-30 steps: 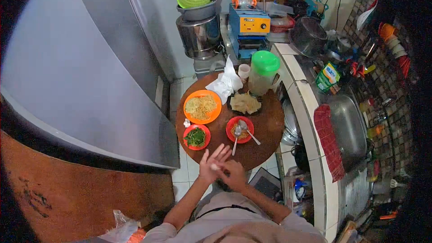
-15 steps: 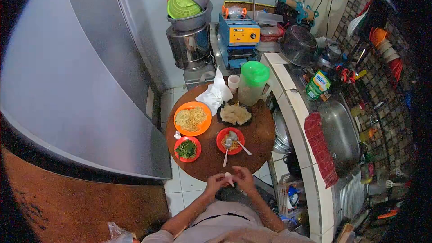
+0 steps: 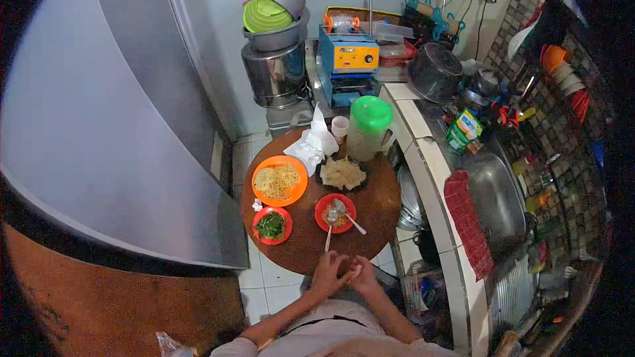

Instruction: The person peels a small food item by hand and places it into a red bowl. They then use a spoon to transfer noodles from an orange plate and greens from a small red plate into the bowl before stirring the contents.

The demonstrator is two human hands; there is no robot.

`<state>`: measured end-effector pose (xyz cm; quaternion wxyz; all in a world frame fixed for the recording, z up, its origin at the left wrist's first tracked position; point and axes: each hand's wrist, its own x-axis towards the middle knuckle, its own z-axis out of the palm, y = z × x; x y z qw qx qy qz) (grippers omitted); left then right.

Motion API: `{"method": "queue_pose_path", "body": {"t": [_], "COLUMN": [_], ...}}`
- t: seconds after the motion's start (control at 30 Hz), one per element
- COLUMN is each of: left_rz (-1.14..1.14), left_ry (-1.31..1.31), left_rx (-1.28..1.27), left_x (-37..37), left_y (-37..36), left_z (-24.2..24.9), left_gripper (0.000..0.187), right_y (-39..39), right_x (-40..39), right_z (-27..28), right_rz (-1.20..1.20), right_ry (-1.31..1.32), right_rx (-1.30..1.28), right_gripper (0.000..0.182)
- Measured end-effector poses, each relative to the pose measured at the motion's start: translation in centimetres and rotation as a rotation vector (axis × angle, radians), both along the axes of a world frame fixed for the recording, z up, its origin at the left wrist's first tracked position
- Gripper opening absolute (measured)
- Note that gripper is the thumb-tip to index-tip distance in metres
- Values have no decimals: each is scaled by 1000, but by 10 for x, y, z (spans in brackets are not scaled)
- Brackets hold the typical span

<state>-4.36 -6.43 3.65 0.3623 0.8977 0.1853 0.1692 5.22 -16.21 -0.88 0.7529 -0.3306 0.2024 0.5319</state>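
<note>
Both hands, left hand [image 3: 329,271] and right hand [image 3: 362,275], meet at the near edge of the round bench [image 3: 380,208], fingers pinching a small pale item; its identity cannot be told. Served already: greens plate [image 3: 271,225], noodle plate [image 3: 280,180], red bowl [image 3: 335,212] with two spoons, crackers dish [image 3: 342,174]. Eating appears not yet begun.

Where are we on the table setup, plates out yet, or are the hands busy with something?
Laid out: orange noodle plate, greens plate, red bowl with two spoons. In hand: left hand and right hand pressed together at the table edge around something small and pale. The food looks untouched.
</note>
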Motion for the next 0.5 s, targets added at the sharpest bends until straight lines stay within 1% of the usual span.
{"method": "queue_pose_path", "body": {"t": [0.03, 0.07, 0.13, 0.17, 0.2, 0.27, 0.3, 0.33, 0.37, 0.4, 0.43, 0.47, 0.5], "left_rz": [-8, -15, -65, -72, -72, -75, -62, -47, -46, -52, -56, -50, -30], "left_ry": [-64, -67, -37, -39, -14, 12, 31, 51, 57, 41, 22, 24, 23], "left_rx": [-35, -33, -42, -42, -72, -104, -166, -231, -236, -306, -375, -376, -500], "left_x": [-1, -3, -7, -9, -10, -10, -11, -11, -10, -9, -7, -6, -3], "left_y": [2, 4, 9, 11, 13, 15, 16, 16, 16, 16, 17, 17, 15], "left_z": [-3, -7, -18, -24, -25, -28, -25, -22, -24, -26, -28, -30, -29], "left_gripper": [32, 32, 30, 30, 29, 28, 27, 27, 27, 27, 26, 26, 27], "right_y": [3, -2, -16, -13, -14, -17, -17, -18, -19, -20, -20, -19, -16], "right_x": [-1, 4, 18, 21, 22, 23, 23, 21, 20, 17, 15, 14, 13], "right_z": [8, 6, -1, -9, -4, 3, 6, 8, 10, 14, 19, 21, 15], "right_rz": [-77, -84, -26, -150, -158, -316, -319, -358, -393, -389, -355, -319, -312], "right_ry": [-20, -22, 16, -20, -21, -17, -12, -82, -152, -147, -237, -327, -326], "right_rx": [-215, -213, 39, -204, -203, -346, -348, -336, -324, -329, -320, -309, -310], "right_gripper": [25, 25, 31, 38, 38, 38, 38, 38, 39, 39, 34, 30, 30]}}
